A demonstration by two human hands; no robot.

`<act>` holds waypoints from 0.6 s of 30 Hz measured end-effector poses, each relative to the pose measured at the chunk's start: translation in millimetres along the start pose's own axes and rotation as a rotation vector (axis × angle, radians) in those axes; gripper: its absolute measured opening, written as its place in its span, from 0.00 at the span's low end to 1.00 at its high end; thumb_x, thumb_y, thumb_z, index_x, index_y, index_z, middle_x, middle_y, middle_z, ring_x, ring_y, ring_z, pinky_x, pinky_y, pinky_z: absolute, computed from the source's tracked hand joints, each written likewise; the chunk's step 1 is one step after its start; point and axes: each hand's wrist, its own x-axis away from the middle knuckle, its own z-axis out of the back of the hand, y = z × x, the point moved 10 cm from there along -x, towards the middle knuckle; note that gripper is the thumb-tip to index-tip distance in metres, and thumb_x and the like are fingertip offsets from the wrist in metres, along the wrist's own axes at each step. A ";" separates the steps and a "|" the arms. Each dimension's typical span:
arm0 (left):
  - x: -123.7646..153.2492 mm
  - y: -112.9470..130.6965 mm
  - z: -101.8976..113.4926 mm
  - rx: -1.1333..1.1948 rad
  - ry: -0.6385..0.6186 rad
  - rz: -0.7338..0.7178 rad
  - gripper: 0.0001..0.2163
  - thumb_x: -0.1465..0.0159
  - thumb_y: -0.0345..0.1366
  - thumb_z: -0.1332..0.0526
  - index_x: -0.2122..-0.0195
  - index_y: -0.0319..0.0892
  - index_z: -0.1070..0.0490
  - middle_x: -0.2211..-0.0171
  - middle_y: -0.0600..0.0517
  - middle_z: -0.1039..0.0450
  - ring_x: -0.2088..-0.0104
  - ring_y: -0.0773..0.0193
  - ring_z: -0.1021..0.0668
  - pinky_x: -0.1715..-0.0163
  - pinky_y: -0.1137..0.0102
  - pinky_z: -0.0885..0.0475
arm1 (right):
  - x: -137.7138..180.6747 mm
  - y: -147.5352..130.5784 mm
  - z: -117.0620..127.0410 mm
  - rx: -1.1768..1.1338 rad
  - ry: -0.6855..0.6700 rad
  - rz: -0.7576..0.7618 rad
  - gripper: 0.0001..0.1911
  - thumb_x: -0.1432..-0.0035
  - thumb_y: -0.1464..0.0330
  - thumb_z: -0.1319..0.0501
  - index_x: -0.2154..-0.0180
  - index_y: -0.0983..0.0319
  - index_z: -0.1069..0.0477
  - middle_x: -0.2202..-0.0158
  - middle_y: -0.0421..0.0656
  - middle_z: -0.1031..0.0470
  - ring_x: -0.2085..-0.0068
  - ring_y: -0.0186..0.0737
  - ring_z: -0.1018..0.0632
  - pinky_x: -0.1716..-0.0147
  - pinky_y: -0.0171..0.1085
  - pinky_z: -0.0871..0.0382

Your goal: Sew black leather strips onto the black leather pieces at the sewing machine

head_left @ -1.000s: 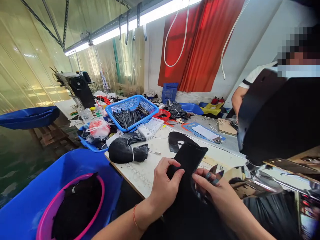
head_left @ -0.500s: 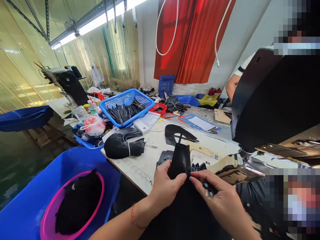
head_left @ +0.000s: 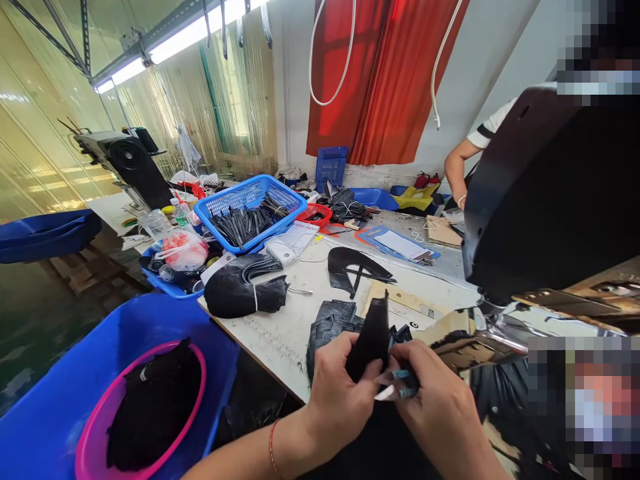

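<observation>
At the near edge of the bench [head_left: 280,330], the left hand [head_left: 340,400] pinches a black piece [head_left: 373,337] between thumb and fingers. The piece stands upright, folded narrow, just above both hands. The right hand [head_left: 435,410] is curled shut around small teal-handled snips [head_left: 400,385]. Their tips sit at the lower edge of the piece, right beside the left thumb. The blades are partly hidden, so they may be closing on a loose thread or only touching the fabric.

Just behind the hands, a low stack of dark pieces [head_left: 330,320] lies on the bench. Further toward the left edge is a tied bundle [head_left: 240,293] of similar black material. A flat cut shape [head_left: 350,267] lies near the middle. Below the bench on the left, a pink basin [head_left: 87,427] inside a blue tub [head_left: 45,427] holds more black fabric.

Judging by these piles, the trimming is somewhere midway: one piece is in hand, and the stack and bundle are untouched on the bench.

A black sewing machine [head_left: 550,200] rises at the right, and another person's arm [head_left: 457,167] shows at the far edge.
</observation>
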 end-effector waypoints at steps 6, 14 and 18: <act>-4.3 -25.8 2.2 0.369 0.054 0.215 0.10 0.42 0.33 0.36 0.59 0.39 0.27 0.64 0.47 0.22 0.62 0.57 0.22 0.59 0.64 0.27 | 4.1 38.3 22.7 0.112 0.143 -0.197 0.02 0.39 0.68 0.44 0.65 0.58 0.34 0.68 0.42 0.28 0.70 0.39 0.25 0.69 0.36 0.32; -1.8 -25.1 -2.2 0.443 0.047 0.251 0.11 0.44 0.33 0.35 0.59 0.38 0.27 0.63 0.48 0.22 0.63 0.60 0.23 0.60 0.67 0.27 | 12.6 0.2 -2.3 -0.148 -0.047 -0.054 0.06 0.35 0.71 0.44 0.57 0.57 0.30 0.63 0.41 0.27 0.69 0.34 0.21 0.69 0.31 0.27; 0.2 -17.8 1.5 0.301 0.060 0.150 0.09 0.41 0.33 0.36 0.59 0.39 0.27 0.63 0.49 0.22 0.63 0.61 0.23 0.58 0.67 0.28 | 11.2 -10.5 -1.9 -0.074 0.006 0.026 0.06 0.35 0.72 0.45 0.59 0.59 0.30 0.65 0.42 0.26 0.68 0.35 0.22 0.65 0.32 0.27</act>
